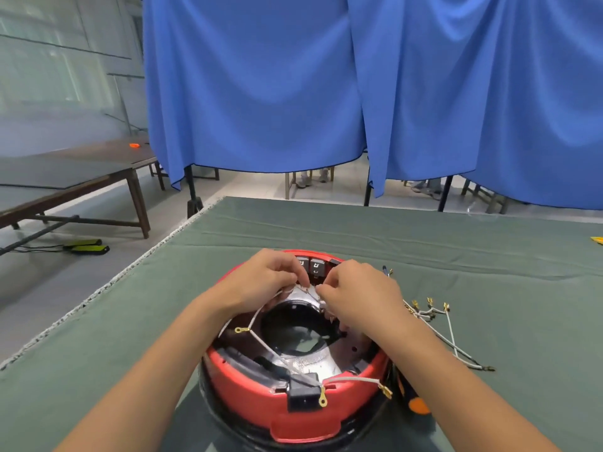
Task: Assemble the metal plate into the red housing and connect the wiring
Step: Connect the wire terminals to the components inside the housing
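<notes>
blue curtains [261, 86], green table cover [359, 230], wooden bench [75, 177], orange-capped tool [414, 401]

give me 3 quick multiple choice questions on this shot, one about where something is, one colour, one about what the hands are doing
1. Where do the loose spare wires lie?
A. on the green cloth to the right of the red housing
B. inside the housing
C. on the floor

2. What colour is the curtain behind the table?
A. red
B. blue
C. yellow

3. What are the two hands doing?
A. resting flat on the cloth
B. lifting the housing off the table
C. pinching thin wires at the far inner side of the housing

Answers:
1 A, the bundle with its gold terminals lies on the green cloth beside the red housing.
2 B, blue fabric hangs across the whole background.
3 C, the left hand and right hand meet fingertip to fingertip on thin wires above the metal plate.
</notes>
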{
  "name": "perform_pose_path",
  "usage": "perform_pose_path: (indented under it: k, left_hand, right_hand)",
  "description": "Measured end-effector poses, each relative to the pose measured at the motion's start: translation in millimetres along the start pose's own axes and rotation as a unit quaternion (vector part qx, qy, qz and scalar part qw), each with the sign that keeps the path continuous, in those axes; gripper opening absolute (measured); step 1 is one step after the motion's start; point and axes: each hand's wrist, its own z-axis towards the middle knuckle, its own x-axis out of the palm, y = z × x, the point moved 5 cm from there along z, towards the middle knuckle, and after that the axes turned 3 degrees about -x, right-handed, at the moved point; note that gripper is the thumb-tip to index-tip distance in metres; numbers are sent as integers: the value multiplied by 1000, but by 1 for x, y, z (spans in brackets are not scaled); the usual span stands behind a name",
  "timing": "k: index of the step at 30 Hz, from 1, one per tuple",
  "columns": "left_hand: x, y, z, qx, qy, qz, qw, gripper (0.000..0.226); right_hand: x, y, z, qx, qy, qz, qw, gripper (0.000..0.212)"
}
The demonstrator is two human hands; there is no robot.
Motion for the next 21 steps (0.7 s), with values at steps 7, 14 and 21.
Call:
perform_pose_path:
  k: [7,14,21]
  left_hand:
    - [-5,-4,-3,33,-75,80,993,23]
    - [-20,-16,12,110,-204,367,901,16]
    - [-18,7,11,31,-131,334,933,33]
  right_hand:
    - [5,0,1,36,-2,67,997,16]
    - [11,-7,16,52,-10,92,994,4]
    - [7,5,7,24,-3,18,1000,23]
